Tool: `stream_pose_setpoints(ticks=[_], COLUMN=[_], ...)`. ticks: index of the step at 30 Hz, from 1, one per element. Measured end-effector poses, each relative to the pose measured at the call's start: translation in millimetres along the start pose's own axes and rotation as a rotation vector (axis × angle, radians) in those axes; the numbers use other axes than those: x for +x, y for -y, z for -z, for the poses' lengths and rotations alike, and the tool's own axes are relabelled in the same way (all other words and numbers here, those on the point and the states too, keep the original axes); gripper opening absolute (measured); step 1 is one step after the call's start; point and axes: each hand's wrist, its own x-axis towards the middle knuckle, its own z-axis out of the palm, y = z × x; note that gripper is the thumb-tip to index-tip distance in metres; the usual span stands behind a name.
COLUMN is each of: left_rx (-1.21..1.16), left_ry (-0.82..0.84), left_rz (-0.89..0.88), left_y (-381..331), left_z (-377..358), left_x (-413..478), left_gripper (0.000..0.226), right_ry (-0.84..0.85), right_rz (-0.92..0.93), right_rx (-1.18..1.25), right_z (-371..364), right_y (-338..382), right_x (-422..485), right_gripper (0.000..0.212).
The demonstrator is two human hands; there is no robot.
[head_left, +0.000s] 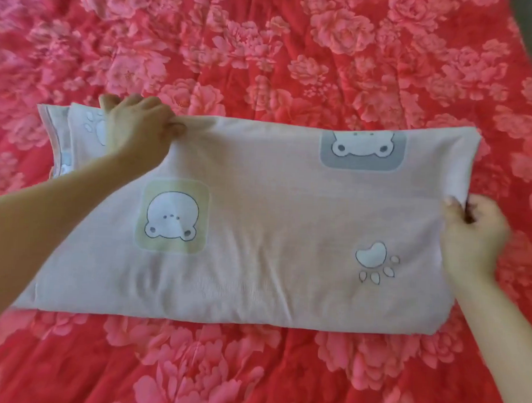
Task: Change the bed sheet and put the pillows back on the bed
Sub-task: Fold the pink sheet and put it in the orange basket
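Pale bear-print fabric pillow (273,225) gripped at 10 o'clock by left hand (141,121), pinched at 3 o'clock by right hand (471,235) — apparently the pillow-return step, squaring on red floral sheet (264,50) next.

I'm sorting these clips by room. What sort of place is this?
Most likely a bedroom, viewed from above a bed. A red floral sheet covers the surface, and a pillow in a bear-print case lies on it, gripped by the left hand and right hand.

Soft, even daylight; faint shadows; slight blur throughout.
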Motion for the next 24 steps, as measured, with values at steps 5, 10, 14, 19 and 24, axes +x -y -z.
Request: stream_pose_setpoints(ticks=[5, 10, 14, 19, 24], left_rx=[0.214, -0.035, -0.152, -0.036, -0.651], left_ry=[0.528, 0.370, 0.494, 0.674, 0.563], left_rz=[0.353, 0.136, 0.017, 0.027, 0.334], left_y=[-21.3, -95.7, -142.0, -146.2, -97.5], left_z=[-9.2, -6.1, -19.3, -42.3, 18.7], left_x=[6.1, -106.4, -181.7, -184.5, -182.9], left_gripper=[0.056, 0.057, 0.062, 0.070, 0.058], right_ry=[0.362, 0.508, 0.735, 0.590, 0.513], right_rz=[-0.148, -0.405, -0.718, -0.591, -0.132], right_rx=[-0.394, -0.268, 0.217, 0.208, 0.045], right_z=[-68.2, -21.6, 25.9, 36.0, 42.0], right_y=[-13.7, -34.6, -26.8, 21.5, 159.4], right_x=[45.1, 5.1, -37.4, -57.4, -75.5], right_gripper=[0.034, 0.061, 0.037, 0.044, 0.024])
